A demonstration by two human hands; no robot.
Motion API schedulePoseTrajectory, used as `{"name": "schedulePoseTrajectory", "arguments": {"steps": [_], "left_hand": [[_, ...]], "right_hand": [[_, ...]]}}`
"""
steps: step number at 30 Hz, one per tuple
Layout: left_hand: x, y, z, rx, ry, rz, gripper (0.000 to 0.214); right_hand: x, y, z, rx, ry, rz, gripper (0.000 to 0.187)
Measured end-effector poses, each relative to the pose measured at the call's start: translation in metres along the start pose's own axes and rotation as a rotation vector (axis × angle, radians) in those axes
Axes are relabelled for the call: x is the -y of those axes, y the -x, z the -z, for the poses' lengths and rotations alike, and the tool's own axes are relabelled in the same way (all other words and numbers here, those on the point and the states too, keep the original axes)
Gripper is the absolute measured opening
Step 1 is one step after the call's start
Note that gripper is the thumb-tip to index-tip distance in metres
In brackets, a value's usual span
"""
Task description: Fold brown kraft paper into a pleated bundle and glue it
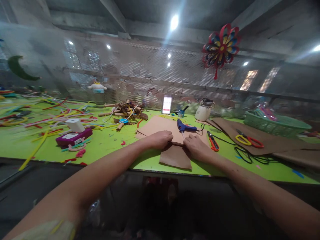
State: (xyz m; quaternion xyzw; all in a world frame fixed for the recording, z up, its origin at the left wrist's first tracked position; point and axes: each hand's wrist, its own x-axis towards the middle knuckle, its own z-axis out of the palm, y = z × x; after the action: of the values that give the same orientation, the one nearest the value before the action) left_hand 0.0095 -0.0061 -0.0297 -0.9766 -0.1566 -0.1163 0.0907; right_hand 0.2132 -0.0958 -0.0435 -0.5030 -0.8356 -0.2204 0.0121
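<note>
My left hand (161,139) has its fingers curled down on the near edge of a brown paper strip (175,158). On the strip's other side my right hand (196,147) pinches the same edge, where a narrow dark fold shows between the hands. Larger brown paper sheets (157,126) lie flat just beyond. A blue hot glue gun (188,128) rests on those sheets, its pale glue stick pointing down towards my right fingers. Right of that hand lies an orange-handled pair of pliers or cutters (214,144). My fingertips are partly hidden.
Yellow-and-red scissors (250,140) lie on more brown paper at right, near a black cord (243,156) and a green basket (277,123). A white kettle (203,111) stands behind. Rolled twigs (127,111), a purple box (75,137) and pipe cleaners (57,120) fill the left.
</note>
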Motion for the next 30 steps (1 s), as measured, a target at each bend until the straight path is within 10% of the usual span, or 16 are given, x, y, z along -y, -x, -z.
{"name": "schedulePoseTrajectory", "arguments": {"steps": [14,30], "left_hand": [[-0.001,0.011,0.012,0.004,0.021,0.12,0.013],[0.03,0.004,0.014,0.113,0.597,0.314,0.044]], "right_hand": [[0.012,-0.032,0.01,-0.042,-0.129,-0.056,0.016],[0.016,-0.039,0.0,-0.467,0.098,0.076,0.017]]}}
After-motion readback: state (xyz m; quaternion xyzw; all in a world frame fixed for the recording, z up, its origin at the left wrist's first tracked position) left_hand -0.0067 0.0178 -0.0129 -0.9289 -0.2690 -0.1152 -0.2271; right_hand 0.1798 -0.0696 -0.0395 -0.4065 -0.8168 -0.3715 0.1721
